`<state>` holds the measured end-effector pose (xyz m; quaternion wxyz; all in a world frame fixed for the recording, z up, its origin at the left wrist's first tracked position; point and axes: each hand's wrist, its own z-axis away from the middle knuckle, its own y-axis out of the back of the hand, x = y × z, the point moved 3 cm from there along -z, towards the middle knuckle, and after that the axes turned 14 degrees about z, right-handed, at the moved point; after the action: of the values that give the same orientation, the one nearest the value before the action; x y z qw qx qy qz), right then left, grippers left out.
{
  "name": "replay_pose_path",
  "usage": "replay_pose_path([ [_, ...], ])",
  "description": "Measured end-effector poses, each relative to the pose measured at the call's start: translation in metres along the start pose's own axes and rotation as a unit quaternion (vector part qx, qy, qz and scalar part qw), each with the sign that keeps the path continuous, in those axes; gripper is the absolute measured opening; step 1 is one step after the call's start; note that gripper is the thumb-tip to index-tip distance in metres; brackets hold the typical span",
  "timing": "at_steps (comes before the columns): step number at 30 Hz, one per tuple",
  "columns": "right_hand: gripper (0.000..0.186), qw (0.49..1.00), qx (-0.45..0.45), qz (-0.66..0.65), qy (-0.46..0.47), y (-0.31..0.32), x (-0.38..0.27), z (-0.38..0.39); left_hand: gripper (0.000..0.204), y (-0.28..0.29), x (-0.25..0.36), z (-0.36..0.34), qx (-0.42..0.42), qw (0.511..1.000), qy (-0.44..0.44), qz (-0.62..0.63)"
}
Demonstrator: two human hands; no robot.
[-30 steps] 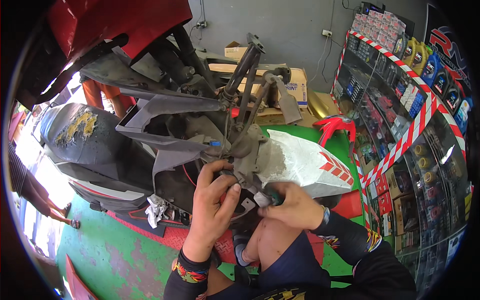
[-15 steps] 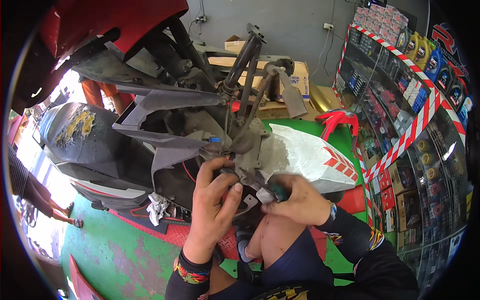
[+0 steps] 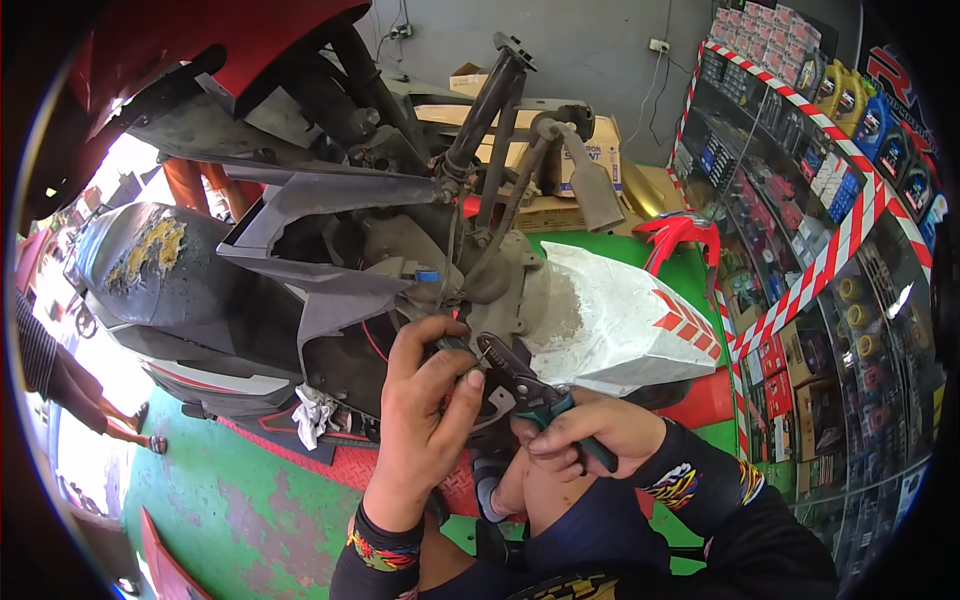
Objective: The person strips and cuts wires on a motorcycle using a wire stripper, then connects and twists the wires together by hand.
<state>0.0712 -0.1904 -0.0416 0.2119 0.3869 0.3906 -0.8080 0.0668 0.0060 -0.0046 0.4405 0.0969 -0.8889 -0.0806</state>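
Observation:
My left hand (image 3: 425, 415) has its fingers curled around a small dark part (image 3: 452, 346), partly hidden by the fingers, with what looks like a thin wire at the fingertips. My right hand (image 3: 600, 430) grips wire-stripper pliers (image 3: 515, 380) with dark green handles; their dark head points up-left, at the left thumb and forefinger. Both hands are low at the front of a partly stripped scooter, beside its grey plastic body panel (image 3: 340, 315), exposed steering stem (image 3: 475, 130) and white front fender (image 3: 600, 315) with red chevrons.
A torn black seat (image 3: 165, 255) lies left, below a red body panel (image 3: 200, 35). A glass display shelf (image 3: 800, 300) with taped edges borders the right; cardboard boxes (image 3: 610, 160) stand behind. Two other people's legs (image 3: 85, 390), (image 3: 205, 185) show at left. The floor (image 3: 230, 480) is painted green.
My right hand has turned and shifted slightly downward, bringing the pliers' head up into view beside my left fingertips. My left hand is nearly still.

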Motion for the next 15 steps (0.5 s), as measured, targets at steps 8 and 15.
replay_pose_path([
  [8, 0.033, 0.925, 0.125, 0.338, 0.124, -0.013, -0.021, -0.001, 0.013, 0.011, -0.006, 0.007, 0.014, 0.997, 0.007, 0.076],
  [15, 0.033, 0.941, 0.081, 0.302, 0.131, -0.021, -0.025, -0.007, 0.015, 0.012, -0.008, 0.006, 0.011, 0.994, 0.007, 0.111],
])
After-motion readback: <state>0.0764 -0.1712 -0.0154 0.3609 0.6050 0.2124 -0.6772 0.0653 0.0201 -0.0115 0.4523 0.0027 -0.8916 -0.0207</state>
